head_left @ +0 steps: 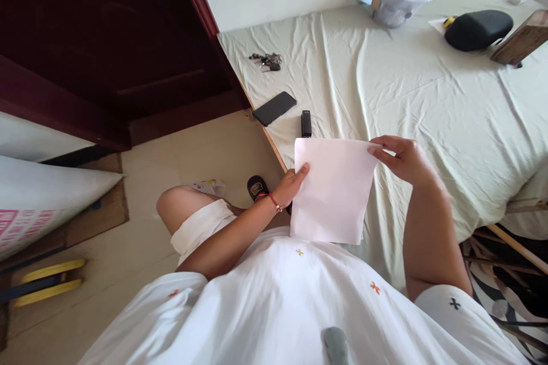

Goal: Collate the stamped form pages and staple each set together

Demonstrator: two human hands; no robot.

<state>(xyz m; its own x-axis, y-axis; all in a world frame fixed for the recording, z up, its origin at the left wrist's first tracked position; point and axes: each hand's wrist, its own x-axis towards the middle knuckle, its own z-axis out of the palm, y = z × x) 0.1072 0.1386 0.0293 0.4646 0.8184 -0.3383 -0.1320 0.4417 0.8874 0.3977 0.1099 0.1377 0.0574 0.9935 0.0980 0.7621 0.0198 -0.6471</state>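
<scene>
- The bed (pixel 428 114), covered in a wrinkled pale sheet, filled the right and upper part of the view; its near-left edge ran diagonally down past the door toward the person's lap, and a broad stretch of bare sheet lay open between the paper and the things at the far side.
- A dark wooden door (pixel 107 40) stood to the upper left, with open tan floor (pixel 192 154) below it beside the bed's edge.
- The sheet of white paper (pixel 331 188) was held above the bed's near edge, just in front of the person's white shirt, its top edge roughly level.
- The right hand (pixel 400 158) pinched the paper's top right corner between thumb and fingers.
- The left hand (pixel 291 185), a red band at its wrist, gripped the paper's left edge.
- A black cushion-like object (pixel 477 28) lay at the far right, well apart from the hands.
- A dark phone (pixel 274 108) lay near the bed's edge.
- A black stapler (pixel 306 124) sat just beyond the paper's top edge.
- A bunch of keys (pixel 266 60) lay further up.
</scene>
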